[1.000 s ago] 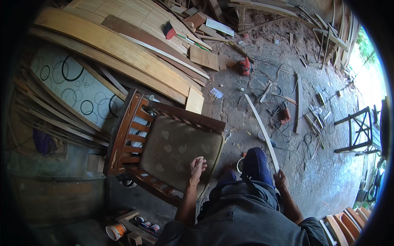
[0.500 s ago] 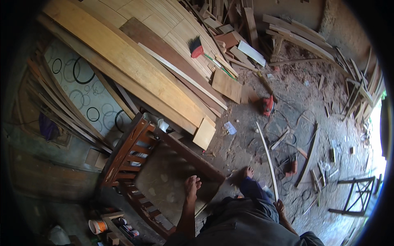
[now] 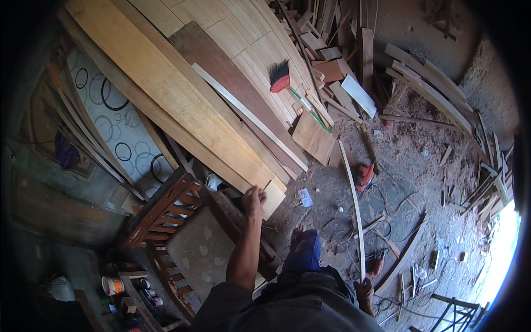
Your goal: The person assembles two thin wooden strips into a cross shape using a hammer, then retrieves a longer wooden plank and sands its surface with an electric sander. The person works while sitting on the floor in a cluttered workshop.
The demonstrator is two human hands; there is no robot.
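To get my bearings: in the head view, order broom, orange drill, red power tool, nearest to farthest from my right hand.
From your right hand:
1. Orange drill, just ahead.
2. Red power tool, farther ahead.
3. Broom, upper left.

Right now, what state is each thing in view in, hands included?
Left hand: fingers curled by the end of the long plank; contact unclear
Right hand: closed on the wood strip
Wood strip: held at its near end
Long plank: lying flat
Broom: lying on pale boards
Red tool: on the floor
Slatted chair: upright
Seat cushion: on the chair
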